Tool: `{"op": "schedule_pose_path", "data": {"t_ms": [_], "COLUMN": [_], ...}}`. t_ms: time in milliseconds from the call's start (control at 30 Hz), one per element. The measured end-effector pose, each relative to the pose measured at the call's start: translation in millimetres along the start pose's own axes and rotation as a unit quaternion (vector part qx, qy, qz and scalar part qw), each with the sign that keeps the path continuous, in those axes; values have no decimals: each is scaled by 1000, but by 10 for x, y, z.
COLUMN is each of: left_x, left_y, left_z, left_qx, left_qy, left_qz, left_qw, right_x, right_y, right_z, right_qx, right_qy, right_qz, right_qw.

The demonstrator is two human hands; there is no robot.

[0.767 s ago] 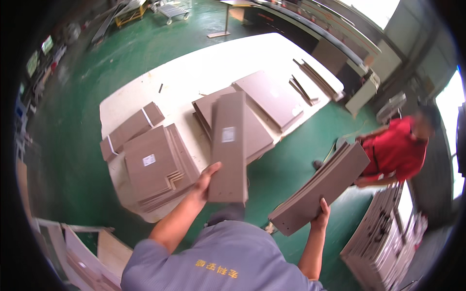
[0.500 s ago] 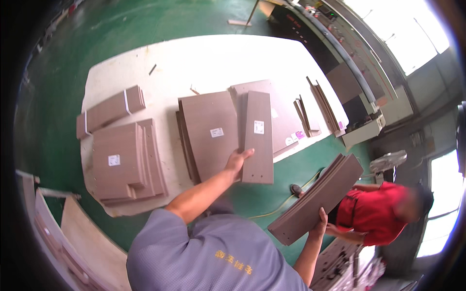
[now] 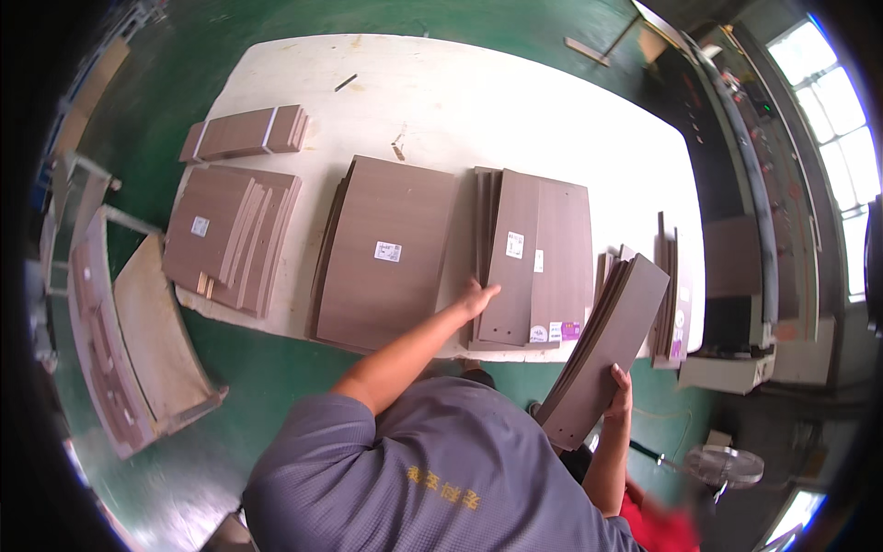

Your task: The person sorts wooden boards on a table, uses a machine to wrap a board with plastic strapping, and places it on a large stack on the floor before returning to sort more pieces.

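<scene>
Small white labels on brown panels

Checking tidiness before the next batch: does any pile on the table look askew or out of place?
Yes. The left pile of brown panels is fanned out, edges staggered, not squared. The narrow panel under the left hand lies atop its stack, unaligned.

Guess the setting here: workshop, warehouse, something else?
Likely a furniture-panel workshop or factory floor. Stacks of brown wood-grain panels lie sorted on a large white table, the floor is green-painted, and a long machine runs along the right. The right hand holds another panel bundle.
</scene>
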State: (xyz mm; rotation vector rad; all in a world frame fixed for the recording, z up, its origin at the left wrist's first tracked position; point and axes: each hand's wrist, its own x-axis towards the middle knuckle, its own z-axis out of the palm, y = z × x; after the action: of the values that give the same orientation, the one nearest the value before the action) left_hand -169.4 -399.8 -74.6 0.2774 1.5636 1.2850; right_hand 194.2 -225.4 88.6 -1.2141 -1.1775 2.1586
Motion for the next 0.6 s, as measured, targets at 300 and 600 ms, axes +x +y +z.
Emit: {"op": "schedule_pose_path", "data": {"t_ms": [300, 600], "left_x": [527, 410], "left_y": [-544, 775], "left_z": [489, 599], "left_qx": [229, 397], "left_qy": [278, 306], "left_qz": [161, 106], "left_qw": [919, 859], "right_x": [1585, 2426], "right_y": [-401, -230], "right_z": [-293, 177], "right_qx": [-98, -81], "right_qy": [-98, -93], "right_qz": [96, 83], "right_qw": [986, 989]}}
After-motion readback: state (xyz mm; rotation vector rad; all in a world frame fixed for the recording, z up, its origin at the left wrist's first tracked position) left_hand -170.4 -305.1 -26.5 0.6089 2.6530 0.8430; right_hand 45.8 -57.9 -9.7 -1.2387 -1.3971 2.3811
